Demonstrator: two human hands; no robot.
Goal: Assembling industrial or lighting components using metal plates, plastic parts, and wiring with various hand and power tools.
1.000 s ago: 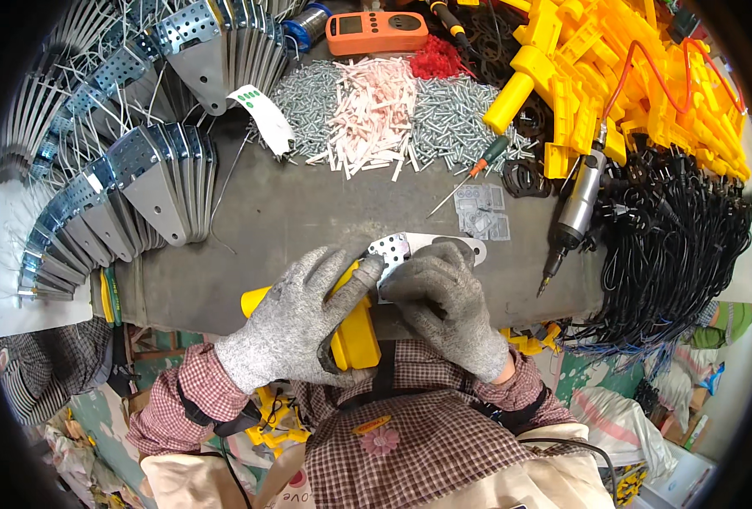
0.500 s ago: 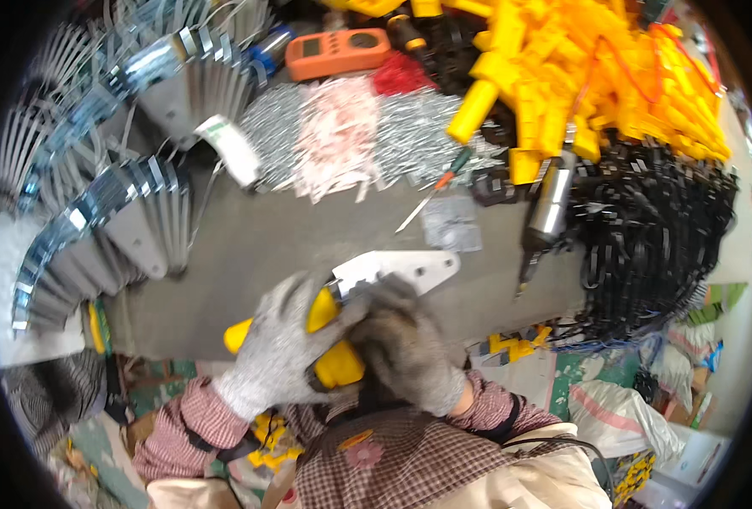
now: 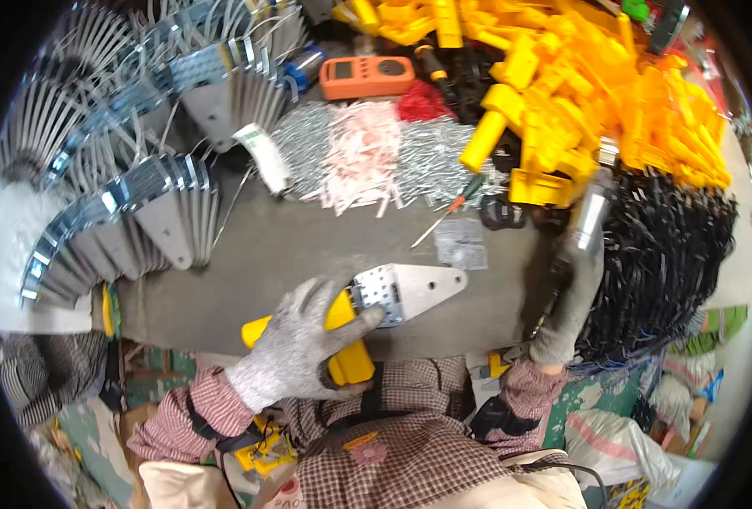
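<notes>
The left hand (image 3: 295,352) clamps a yellow block (image 3: 342,356) and perforated metal plate (image 3: 406,288) on the bench (image 3: 291,254); well apart, the right hand (image 3: 573,293) grips a silver power tool (image 3: 590,216).

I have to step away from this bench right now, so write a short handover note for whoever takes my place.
Left hand, grey knit glove, presses the yellow plastic block and the perforated end of the flat tapered steel bracket against the grey bench.
Right hand, gloved, reaches right and is closed around the silver cylindrical power tool beside the black cable pile.
Done: bracket and block laid together.
Left: nothing shows them fastened yet; heaped silver screws lie behind.
</notes>
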